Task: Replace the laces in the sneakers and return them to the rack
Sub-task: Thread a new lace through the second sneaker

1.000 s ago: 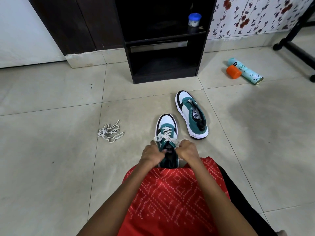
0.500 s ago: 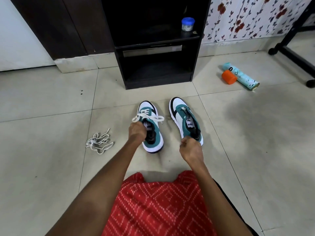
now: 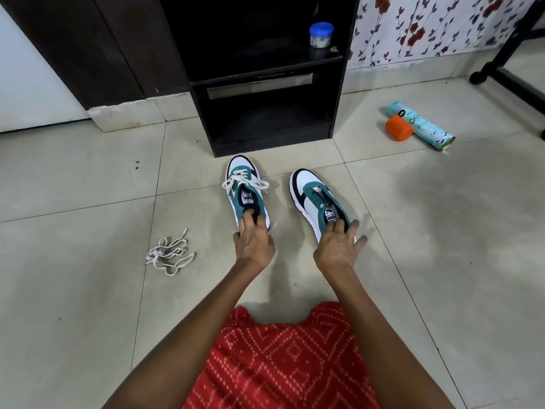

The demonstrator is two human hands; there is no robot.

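Two green, white and black sneakers stand side by side on the tiled floor before a black rack [image 3: 336, 93]. The left sneaker [image 3: 244, 187] carries a tied white lace. My left hand [image 3: 254, 242] grips its heel collar, with fingers dipped into the opening. The right sneaker [image 3: 317, 199] shows no lace across its tongue. My right hand [image 3: 339, 246] holds its heel, with some fingers in the opening and others spread over the outer side. A loose white lace [image 3: 169, 256] lies bunched on the floor to the left.
A blue-lidded jar [image 3: 321, 35] sits on the rack's upper shelf. A teal spray can [image 3: 421, 125] and an orange cap [image 3: 398, 128] lie on the floor at right. A black stand leg [image 3: 510, 81] crosses the far right. Red patterned cloth [image 3: 280, 364] covers my lap.
My left hand carried the laced sneaker forward from my lap and set it beside the other near the rack. My right hand left the lace and took hold of the unlaced sneaker's heel.
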